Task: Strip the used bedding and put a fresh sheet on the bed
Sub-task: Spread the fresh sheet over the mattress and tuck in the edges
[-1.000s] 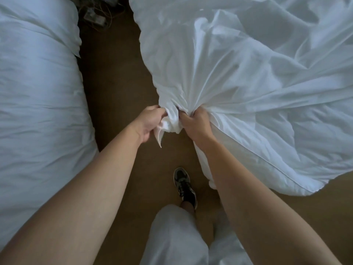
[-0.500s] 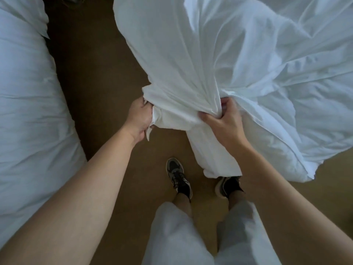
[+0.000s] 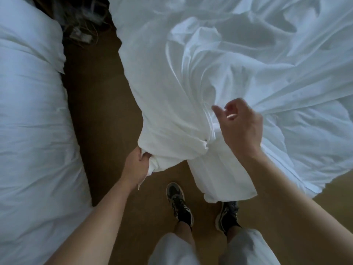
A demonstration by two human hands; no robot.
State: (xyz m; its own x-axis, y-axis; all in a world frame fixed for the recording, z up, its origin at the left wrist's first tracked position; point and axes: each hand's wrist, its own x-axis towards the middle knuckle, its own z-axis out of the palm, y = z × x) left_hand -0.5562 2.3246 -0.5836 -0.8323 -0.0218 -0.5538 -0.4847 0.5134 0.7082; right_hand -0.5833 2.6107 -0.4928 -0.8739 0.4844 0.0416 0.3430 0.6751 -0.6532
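Brown floor is running up between white bedding on both sides. At left, a bed is lying under rumpled covers, with tangled cables showing past its far corner. The left hand is reaching forward, its grip clamping a bunched corner of the sheet, which is spilling from the right down toward the floor. The right hand is hovering over the gathered folds, grip apart, fingers loosely curled. Dark shoes are standing below.
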